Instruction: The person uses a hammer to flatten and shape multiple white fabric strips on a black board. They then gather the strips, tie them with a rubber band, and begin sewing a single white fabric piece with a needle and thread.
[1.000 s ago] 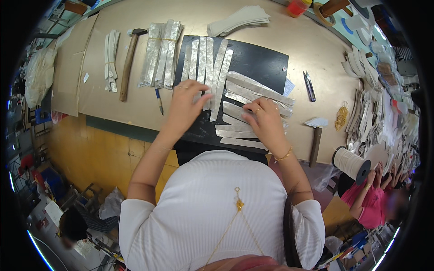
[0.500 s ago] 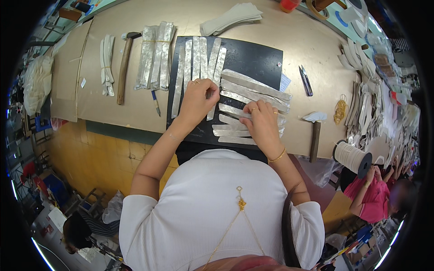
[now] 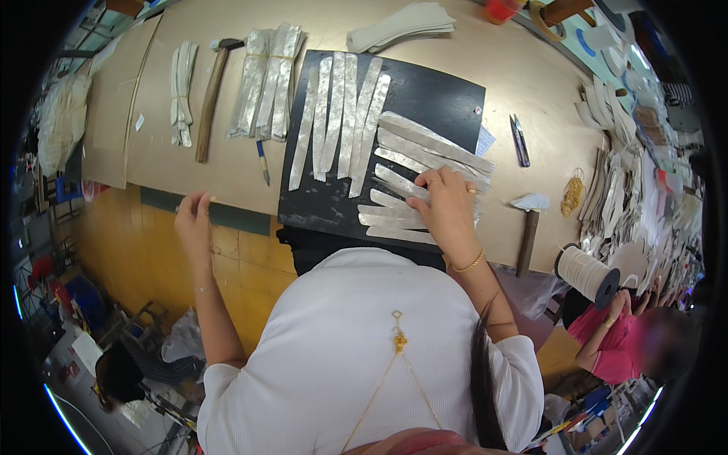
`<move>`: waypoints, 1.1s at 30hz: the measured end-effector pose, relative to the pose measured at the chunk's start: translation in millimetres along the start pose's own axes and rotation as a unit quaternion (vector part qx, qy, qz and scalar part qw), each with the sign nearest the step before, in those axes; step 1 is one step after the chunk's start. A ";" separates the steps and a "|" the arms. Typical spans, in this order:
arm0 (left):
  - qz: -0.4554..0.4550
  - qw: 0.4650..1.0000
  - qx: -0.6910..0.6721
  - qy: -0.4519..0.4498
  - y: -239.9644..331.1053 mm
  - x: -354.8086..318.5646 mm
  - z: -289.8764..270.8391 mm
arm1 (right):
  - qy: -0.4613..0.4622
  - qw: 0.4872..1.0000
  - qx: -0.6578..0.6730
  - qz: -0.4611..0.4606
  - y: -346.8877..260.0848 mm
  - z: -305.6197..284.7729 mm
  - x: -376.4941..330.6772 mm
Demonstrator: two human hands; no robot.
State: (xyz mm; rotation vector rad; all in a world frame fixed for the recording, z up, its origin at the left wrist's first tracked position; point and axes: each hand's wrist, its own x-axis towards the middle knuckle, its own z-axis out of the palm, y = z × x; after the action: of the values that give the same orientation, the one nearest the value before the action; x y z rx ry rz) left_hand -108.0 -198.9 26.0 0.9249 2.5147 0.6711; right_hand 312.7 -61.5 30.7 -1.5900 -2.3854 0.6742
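Head view, right hand [image 3: 453, 211]: over the right-hand group of silvery strips [image 3: 413, 138], thumb and forefinger apart; I cannot tell whether they grip a strip.
Head view, strips near the right fingers: ends stick out leftward from beneath the hand; others lie just beyond the fingertips.
Head view, left hand [image 3: 195, 220]: beside the front edge of the worktop [image 3: 250, 182], well apart from the strips, fingers bunched near the tips; I cannot tell whether they close on anything.
Black board [image 3: 432, 87]: one, carrying both strip groups.
Left-hand strip group [image 3: 321, 114]: six, roughly upright in view, some touching.
Right-hand strip group: at least seven, lying crosswise, partly covered by the hand.
Hammers: two, one left of the board [image 3: 209, 114], one right with a white-covered head [image 3: 528, 235].
Blue-handled tool [image 3: 262, 163]: one, just left of the board.
Snips [image 3: 520, 142]: one pair, right of the board.
Cord spool [image 3: 586, 274]: one, near the worktop's right edge.
Pale strip stack [image 3: 402, 29]: one, beyond the board.
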 end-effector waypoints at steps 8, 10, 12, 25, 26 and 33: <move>-0.178 0.928 0.318 -0.079 -192.4 -19.6 10.8 | -0.013 1.000 0.005 -0.025 1.7 -3.9 3.1; -0.252 0.917 0.288 -0.110 -169.9 -21.9 13.8 | -0.008 0.999 0.008 -0.047 4.0 -2.4 2.0; -0.195 0.936 0.288 -0.063 -171.4 -20.4 21.4 | -0.007 0.998 0.054 -0.032 5.7 -4.9 4.0; 0.463 0.884 -0.052 -0.048 151.2 -32.1 85.7 | -0.129 0.992 -0.003 -0.011 2.9 -29.1 72.4; 0.534 0.838 -0.042 -0.104 167.1 -40.1 103.2 | -0.123 0.992 0.003 -0.007 2.5 -28.4 74.9; 0.579 0.785 0.112 -0.186 194.2 -63.2 191.3 | -0.077 0.996 0.022 0.026 9.0 -30.5 69.9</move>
State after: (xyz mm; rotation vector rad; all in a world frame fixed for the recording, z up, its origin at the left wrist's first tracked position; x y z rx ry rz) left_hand 128.2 -53.8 -11.5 2.4330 1.4543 0.3909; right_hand 304.2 13.1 47.2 -1.6432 -2.4224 0.8844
